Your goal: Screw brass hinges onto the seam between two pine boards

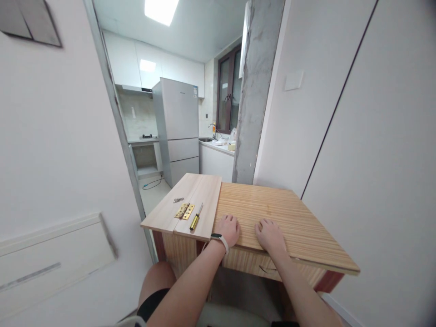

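My left hand (229,229) lies flat, fingers out, on the striped wooden table (289,213) near its front edge; a watch band sits on that wrist. My right hand (270,234) rests flat beside it, about a hand's width to the right. Neither hand holds anything. Just left of my left hand lie two pale wooden boards (184,204) side by side. On them sit a brass hinge (184,211), a yellow-handled screwdriver (195,219) and a few loose screws (178,200).
A white wall stands close on the right and another on the left. A concrete pillar (255,91) rises behind the table. Through the doorway are a grey fridge (177,127), a counter with a sink and a window. My knee (158,279) is under the boards.
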Available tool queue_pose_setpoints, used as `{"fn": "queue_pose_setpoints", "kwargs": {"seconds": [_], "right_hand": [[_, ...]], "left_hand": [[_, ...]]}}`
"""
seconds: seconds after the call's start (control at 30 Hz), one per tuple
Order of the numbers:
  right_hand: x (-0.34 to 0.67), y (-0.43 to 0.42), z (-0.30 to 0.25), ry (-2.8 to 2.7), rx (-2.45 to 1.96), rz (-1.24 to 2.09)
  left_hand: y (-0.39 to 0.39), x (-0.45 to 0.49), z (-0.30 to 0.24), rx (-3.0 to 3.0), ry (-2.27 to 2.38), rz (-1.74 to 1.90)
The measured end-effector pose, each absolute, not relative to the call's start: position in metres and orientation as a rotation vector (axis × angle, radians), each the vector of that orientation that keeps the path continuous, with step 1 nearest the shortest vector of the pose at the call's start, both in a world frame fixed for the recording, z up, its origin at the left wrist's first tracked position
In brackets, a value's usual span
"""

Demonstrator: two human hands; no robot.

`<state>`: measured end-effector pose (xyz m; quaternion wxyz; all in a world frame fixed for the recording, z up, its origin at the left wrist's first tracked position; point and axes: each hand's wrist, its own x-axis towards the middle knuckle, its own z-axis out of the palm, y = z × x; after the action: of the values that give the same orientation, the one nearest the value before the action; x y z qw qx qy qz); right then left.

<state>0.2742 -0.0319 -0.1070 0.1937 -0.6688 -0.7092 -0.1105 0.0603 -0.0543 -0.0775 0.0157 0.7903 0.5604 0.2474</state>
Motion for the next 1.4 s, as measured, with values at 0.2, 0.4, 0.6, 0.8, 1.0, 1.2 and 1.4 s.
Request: {"fn": "queue_pose_setpoints", "kwargs": {"seconds": [0.2, 0.4, 0.6, 0.8, 1.0, 1.2, 1.4], "right_hand": [[0.278, -0.03, -0.114, -1.954, -1.817, -0.283], [0.291, -0.027, -0.121, -1.746, -1.73, -0.124], [0.296, -0.025, -0.12, -1.639, -1.667, 0.062], [0.294, -0.044, -0.112, -1.534, -1.417, 0.122], [0.287, -0.065, -0.113, -1.456, -1.486, 0.213], [0.35, -0.059, -0.097, -1.078, -1.741, 0.042], [0.46, -0.062, -0.096, -0.808, -2.111, -0.254]], "left_hand": [[-0.059, 0.061, -0.089, 2.505, 1.776, 0.747], [-0.057, 0.064, -0.095, 2.529, 1.74, 0.802], [-0.056, 0.065, -0.097, 2.506, 1.72, 0.816], [-0.055, 0.064, -0.096, 2.502, 1.683, 0.834], [-0.056, 0.063, -0.096, 2.488, 1.704, 0.833], [-0.058, 0.06, -0.094, 2.472, 1.721, 0.82], [-0.059, 0.058, -0.092, 2.45, 1.719, 0.781]]}}
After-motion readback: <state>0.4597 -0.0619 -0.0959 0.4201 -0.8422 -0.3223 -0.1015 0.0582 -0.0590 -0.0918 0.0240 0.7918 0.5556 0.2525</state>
